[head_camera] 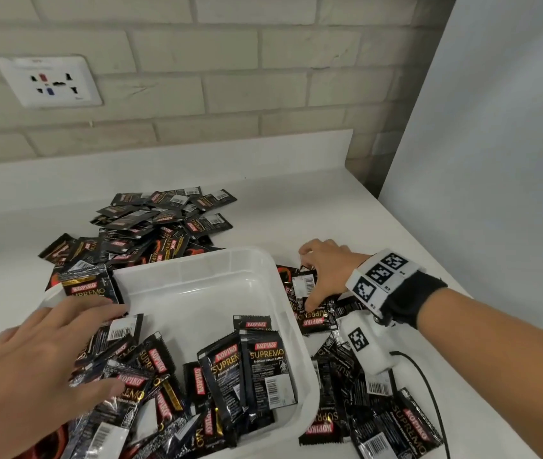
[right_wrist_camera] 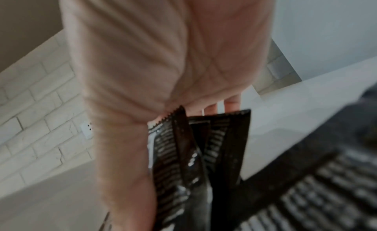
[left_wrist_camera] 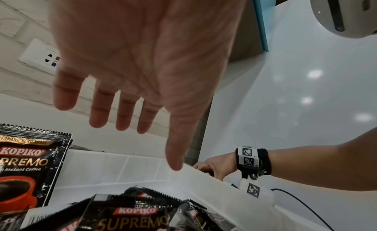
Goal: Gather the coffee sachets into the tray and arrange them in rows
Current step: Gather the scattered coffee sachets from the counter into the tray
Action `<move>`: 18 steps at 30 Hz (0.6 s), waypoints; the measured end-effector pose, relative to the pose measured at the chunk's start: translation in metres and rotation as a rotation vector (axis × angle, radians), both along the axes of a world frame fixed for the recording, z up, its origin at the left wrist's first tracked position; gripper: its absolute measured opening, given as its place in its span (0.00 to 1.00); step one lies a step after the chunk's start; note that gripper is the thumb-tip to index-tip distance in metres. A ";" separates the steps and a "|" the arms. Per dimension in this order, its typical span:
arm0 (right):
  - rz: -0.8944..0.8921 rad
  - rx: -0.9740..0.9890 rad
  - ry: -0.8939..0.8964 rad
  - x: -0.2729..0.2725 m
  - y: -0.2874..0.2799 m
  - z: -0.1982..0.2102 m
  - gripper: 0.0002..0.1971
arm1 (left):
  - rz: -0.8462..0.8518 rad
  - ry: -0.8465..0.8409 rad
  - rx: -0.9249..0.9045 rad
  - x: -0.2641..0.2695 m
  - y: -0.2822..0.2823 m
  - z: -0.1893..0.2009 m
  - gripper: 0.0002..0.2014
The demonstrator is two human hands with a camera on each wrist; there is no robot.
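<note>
A white plastic tray point(head_camera: 197, 260) sits mid-counter with several black Kopiko coffee sachets point(head_camera: 256, 366) lying jumbled in it, some leaning against its walls. My left hand point(head_camera: 74, 346) hovers over the tray's left side, fingers straight and spread, holding nothing; the left wrist view shows its bare palm point(left_wrist_camera: 146, 137) above the sachets point(left_wrist_camera: 130, 218). My right hand point(head_camera: 309, 279) is just right of the tray, down on a loose pile of sachets point(head_camera: 372, 402). In the right wrist view the thumb and fingers point(right_wrist_camera: 183, 121) pinch a few sachets point(right_wrist_camera: 193, 153).
A bigger heap of sachets point(head_camera: 157, 223) lies behind the tray towards the brick wall, which carries a socket plate point(head_camera: 48, 81). A white panel point(head_camera: 495, 160) closes the counter's right side. A black cable point(head_camera: 429, 385) trails from my right wrist camera across the sachets.
</note>
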State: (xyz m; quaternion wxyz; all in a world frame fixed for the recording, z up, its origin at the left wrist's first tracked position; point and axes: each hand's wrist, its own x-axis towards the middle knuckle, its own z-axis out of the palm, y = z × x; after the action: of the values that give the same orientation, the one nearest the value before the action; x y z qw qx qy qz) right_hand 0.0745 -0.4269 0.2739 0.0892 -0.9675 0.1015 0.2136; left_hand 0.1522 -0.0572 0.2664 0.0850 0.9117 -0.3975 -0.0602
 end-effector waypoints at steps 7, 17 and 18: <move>-0.046 0.226 -0.015 0.009 -0.004 -0.006 0.26 | -0.015 0.053 -0.077 0.005 -0.012 0.006 0.37; -0.454 0.727 -0.563 -0.006 -0.039 0.042 0.19 | 0.051 0.243 -0.330 -0.009 -0.042 0.051 0.31; -0.475 0.842 -0.629 -0.008 -0.031 0.048 0.20 | 0.057 0.304 -0.373 -0.011 -0.048 0.054 0.31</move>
State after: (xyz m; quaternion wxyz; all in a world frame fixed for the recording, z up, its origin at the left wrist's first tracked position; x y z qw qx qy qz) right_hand 0.0669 -0.4582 0.3224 0.5379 -0.8163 0.1911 -0.0882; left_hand 0.1414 -0.1051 0.3204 0.3123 0.8716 -0.3585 -0.1197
